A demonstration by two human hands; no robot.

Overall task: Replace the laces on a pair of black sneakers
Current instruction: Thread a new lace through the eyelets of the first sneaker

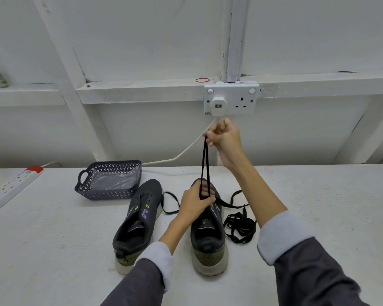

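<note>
From the head camera I count 2 black sneakers on the white table [53, 239], toes away: the left sneaker [135, 221] and the right sneaker [208, 235]. The left hand [195, 202] is curled round the taut lace [203, 164] at the right sneaker's tongue. The right hand [223, 138] pinches it high above. 1 loose lace [240, 226] coils just beside that shoe. 1 dark basket [108, 182] holds clear plastic. The raised hand covers part of the white cable [186, 151] below the wall socket [230, 98].
</note>
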